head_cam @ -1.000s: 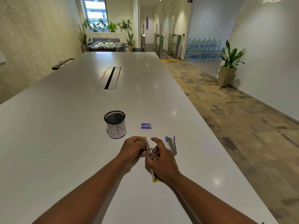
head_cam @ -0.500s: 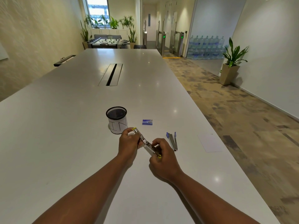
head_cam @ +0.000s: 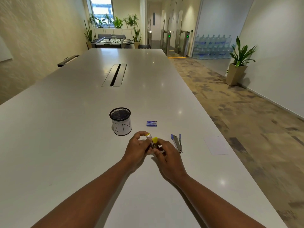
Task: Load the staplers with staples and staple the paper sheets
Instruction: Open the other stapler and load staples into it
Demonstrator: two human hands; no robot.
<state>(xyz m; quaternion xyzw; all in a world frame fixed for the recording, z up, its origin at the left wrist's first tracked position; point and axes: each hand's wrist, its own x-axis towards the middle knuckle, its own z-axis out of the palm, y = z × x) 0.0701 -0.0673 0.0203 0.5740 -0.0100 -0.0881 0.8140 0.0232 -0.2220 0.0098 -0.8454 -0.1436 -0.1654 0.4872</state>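
Observation:
A small yellow stapler point(head_cam: 152, 140) is held between both hands just above the white table point(head_cam: 65, 145). My left hand point(head_cam: 138, 147) grips its metal body from the left, and my right hand point(head_cam: 166, 153) pinches its yellow end from the right. A blue stapler point(head_cam: 177, 143) lies folded open on the table to the right of my hands. A small blue staple box point(head_cam: 151, 123) lies beyond them. White paper sheets point(head_cam: 215, 145) lie near the table's right edge.
A black mesh cup point(head_cam: 121, 121) with a white label marked "IN" stands left of the staple box. A cable slot point(head_cam: 115, 74) runs along the table's middle. The table's right edge drops to a patterned floor with a potted plant point(head_cam: 239, 63).
The yellow stapler was stretched open lengthwise between my hands; now its two parts are folded close together and held more compactly, slightly farther from me.

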